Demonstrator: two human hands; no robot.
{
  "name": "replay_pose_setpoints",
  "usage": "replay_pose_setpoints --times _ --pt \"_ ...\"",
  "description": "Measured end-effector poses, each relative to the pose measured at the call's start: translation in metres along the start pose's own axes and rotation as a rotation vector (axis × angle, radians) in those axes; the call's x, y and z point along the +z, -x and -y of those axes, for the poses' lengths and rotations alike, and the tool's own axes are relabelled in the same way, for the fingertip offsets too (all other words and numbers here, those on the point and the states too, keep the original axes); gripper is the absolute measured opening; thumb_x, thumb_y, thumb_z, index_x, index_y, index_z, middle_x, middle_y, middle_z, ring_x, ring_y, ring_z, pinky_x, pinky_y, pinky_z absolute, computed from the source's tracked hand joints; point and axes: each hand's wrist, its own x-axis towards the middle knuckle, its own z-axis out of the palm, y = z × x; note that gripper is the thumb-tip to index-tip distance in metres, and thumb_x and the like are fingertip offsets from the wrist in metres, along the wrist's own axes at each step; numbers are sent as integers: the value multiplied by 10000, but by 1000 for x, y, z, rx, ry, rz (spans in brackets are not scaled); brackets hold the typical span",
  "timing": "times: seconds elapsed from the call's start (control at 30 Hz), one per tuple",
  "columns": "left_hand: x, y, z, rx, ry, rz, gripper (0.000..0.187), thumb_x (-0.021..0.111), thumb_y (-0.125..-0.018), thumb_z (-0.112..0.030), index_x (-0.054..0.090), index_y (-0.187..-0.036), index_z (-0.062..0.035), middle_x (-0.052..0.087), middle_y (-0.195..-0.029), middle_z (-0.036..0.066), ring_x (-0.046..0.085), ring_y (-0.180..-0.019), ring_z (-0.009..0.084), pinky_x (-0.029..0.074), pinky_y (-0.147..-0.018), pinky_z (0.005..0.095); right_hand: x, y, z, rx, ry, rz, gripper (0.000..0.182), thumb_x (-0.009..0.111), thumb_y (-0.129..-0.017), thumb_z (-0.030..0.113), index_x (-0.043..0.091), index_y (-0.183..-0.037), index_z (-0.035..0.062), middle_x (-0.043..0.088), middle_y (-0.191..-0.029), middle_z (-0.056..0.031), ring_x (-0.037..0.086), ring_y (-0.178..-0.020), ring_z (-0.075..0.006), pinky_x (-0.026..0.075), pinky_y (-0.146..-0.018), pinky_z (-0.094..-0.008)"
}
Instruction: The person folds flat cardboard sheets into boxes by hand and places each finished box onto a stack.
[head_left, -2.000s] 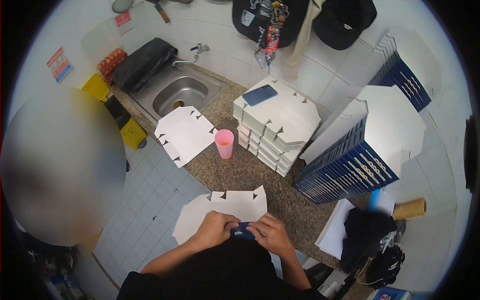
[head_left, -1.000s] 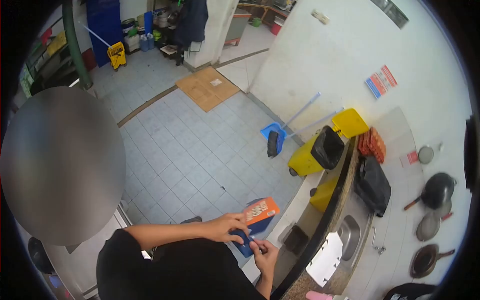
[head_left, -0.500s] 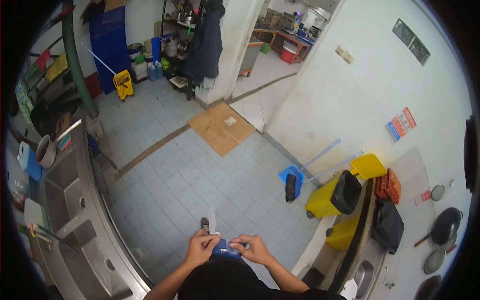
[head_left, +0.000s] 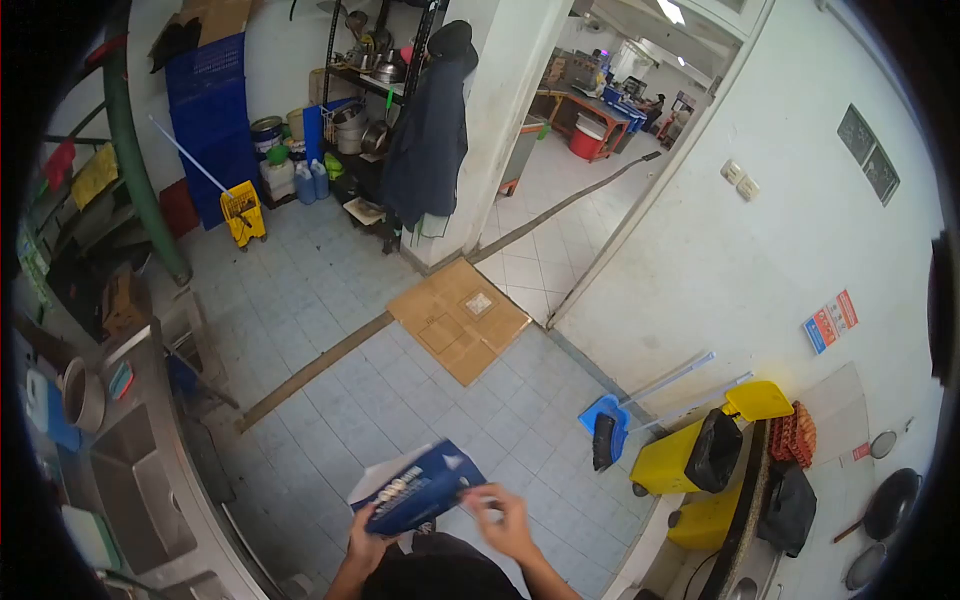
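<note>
A flat dark-blue printed packet, with white lettering and a pale left edge, is held up tilted in front of my body. My left hand grips its lower left end, thumb over the front. At the packet's right end is my right hand, somewhat blurred, with bent fingers apart and one fingertip overlapping the packet's edge. Below the packet, a shoe shows partly on the tiled floor.
A steel sink counter runs along the left. Flattened cardboard lies by the doorway. To the right stand a blue dustpan, a broom and a yellow bin. A yellow mop bucket is at the back left.
The packet has been raised and turned, so its broad printed face now shows. My right hand has loosened from its pinch. The view has shifted upward and a little left.
</note>
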Motion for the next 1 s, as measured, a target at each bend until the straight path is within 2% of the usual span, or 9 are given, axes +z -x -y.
replay_pose_setpoints --times 0.17,0.27,0.37,0.63,0.7,0.73,0.83,0.9,1.0 --pt "-23 -55 -70 -347 352 283 644 470 -950 -491 505 -1421 -53 576 -1385 198 568 -1219 389 453 -985 594 23 -18 -74 546 -155 -144 116 613 -1015 168 651 -1054 65 688 -928 -50 640 -690 -132 536 -606 -278" --pt "-23 -78 -116 -475 342 440 639 497 -969 -407 434 -1449 9 546 -1396 239 551 -1232 404 449 -1003 575 64 -53 -28 697 -1054 -395 228 497 -1065 139 549 -1280 84 625 -730 -37 548 -527 -112 433 -433 -249" --pt "-37 -105 -148 -538 318 585 628 492 -977 -397 432 -1454 8 536 -1411 236 547 -1242 406 431 -1037 582 78 -60 -69 181 -1111 -2 261 530 -1054 176 551 -1297 83 618 -707 -58 522 -507 -102 431 -417 -244" --pt "-72 -162 -191 -688 217 630 607 436 -1024 -468 420 -1492 -81 480 -1476 211 465 -1337 410 372 -1104 566 87 -99 25 197 -689 2 142 587 -1019 109 586 -1113 2 696 -666 -119 617 -423 -149 403 -323 -251" --pt "-91 -171 -186 26 -217 55 623 475 -1011 -518 447 -1453 -79 479 -1452 182 458 -1340 378 349 -1125 538 99 -96 43 224 -673 -82 82 577 -1013 55 610 -1059 -5 719 -703 -141 635 -441 -156 416 -336 -245" --pt "-61 -155 -220 30 -217 67 623 475 -1011 -518 447 -1453 -79 479 -1452 182 458 -1340 378 349 -1125 538 103 -93 46 244 -576 -20 68 582 -1006 48 612 -1023 -10 710 -684 -151 653 -455 -175 422 -337 -245" --pt "-21 -83 -305 1126 -1201 702 652 733 -889 -447 517 -1381 -78 500 -1388 182 473 -1311 362 348 -1112 505 119 -80 52 325 -548 65 87 611 -972 10 668 -941 -48 707 -672 -154 682 -489 -195 435 -358 -243" --pt "-32 -90 -294 1110 -1374 929 522 772 -881 -360 606 -1276 -63 612 -1210 182 557 -1206 374 416 -1043 461 123 -74 28 177 -647 328 85 648 -926 -25 713 -888 -65 705 -662 -140 681 -490 -186 432 -369 -250" --pt "-50 -131 -260 470 -1349 1450 393 718 -948 -327 648 -1212 -43 686 -992 111 652 -1055 259 490 -918 361 121 -76 3 48 -671 430 85 675 -886 -47 740 -835 -65 697 -650 -134 633 -447 -153 425 -376 -258"
